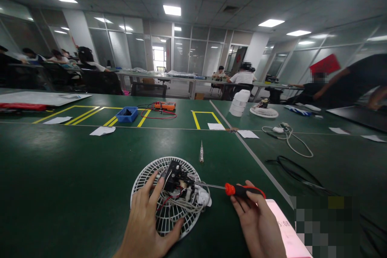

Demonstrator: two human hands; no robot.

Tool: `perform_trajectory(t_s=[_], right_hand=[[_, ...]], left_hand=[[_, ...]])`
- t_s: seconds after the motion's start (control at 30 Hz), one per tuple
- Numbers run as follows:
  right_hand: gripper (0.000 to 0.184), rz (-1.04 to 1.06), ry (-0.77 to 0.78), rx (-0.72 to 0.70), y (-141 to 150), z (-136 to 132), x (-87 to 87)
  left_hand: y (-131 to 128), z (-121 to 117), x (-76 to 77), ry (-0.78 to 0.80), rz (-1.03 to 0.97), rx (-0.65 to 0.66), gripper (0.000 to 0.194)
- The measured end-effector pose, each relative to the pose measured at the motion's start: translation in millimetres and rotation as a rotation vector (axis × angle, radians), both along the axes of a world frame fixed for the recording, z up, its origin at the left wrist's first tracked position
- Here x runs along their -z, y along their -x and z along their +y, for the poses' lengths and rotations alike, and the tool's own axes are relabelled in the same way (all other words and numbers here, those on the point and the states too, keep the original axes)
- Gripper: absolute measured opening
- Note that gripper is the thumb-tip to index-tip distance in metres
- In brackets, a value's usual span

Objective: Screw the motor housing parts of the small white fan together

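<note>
A white round fan grille (142, 179) lies flat on the green table (60, 177) in front of me, with a black motor block and a tangle of white and red wires (181, 189) on top of it. My left hand (148, 219) rests on the grille's left side, fingers spread, steadying it. My right hand (256, 219) grips a red-and-black screwdriver (240, 190) by its handle. Its thin shaft points left into the motor block.
A small clear-handled screwdriver (201, 152) lies just beyond the grille. A pink-lit phone (287, 229) sits by my right wrist. Black and white cables (290, 137) lie to the right. A blue bin (127, 114), an orange multimeter (165, 106) and another fan (263, 111) stand farther back. Other people sit at distant tables.
</note>
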State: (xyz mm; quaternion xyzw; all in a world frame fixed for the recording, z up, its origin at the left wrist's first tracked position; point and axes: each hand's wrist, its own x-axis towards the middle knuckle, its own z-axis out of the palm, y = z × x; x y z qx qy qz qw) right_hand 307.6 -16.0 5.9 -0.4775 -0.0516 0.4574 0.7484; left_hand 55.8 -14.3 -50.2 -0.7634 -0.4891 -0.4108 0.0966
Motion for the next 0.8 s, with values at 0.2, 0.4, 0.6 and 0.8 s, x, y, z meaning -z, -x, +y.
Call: perform_trajectory(t_s=[0.2,0.4,0.6,0.8], right_hand=[[0.047,-0.014,0.054,-0.014,4.0,0.6,-0.9],[0.051,0.041,-0.018,-0.007,0.3,-1.8,-2.3],[0.054,-0.037,0.008,-0.043,2.7,-0.7,2.7],[0.048,0.013,-0.017,-0.017,0.5,-1.5,-1.0]], left_hand=[[2.9,-3.1,-1.0,0.037,0.0,0.019,0.099],[4.2,-3.3,-0.6,0.033,-0.002,0.034,0.096],[2.8,-2.8,-1.9,0.018,-0.004,0.026,0.095],[3.7,-2.7,-1.8,0.013,-0.032,0.035,0.093]])
